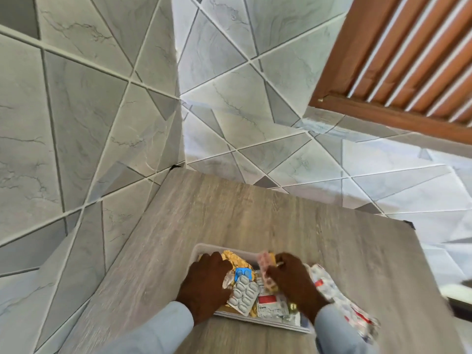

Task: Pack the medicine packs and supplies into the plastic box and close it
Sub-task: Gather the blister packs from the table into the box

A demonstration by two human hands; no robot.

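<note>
A: Where do the packs stand?

B: Most lie in the plastic box point(201, 251) on the worktop point(255, 213); right hand point(293, 279) pinches a pink blister strip point(265, 272) above it, left hand point(207, 279) rests flat inside.

A: Remaining?

B: Printed packets point(332, 290) beside the box; no lid on.

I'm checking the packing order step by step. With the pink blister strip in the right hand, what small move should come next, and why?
Probably lower the pink blister strip into the plastic box and let go. The right hand pinches it just above the packs already inside, while the left hand rests on those packs. The red-and-white packet outside the box waits.
</note>
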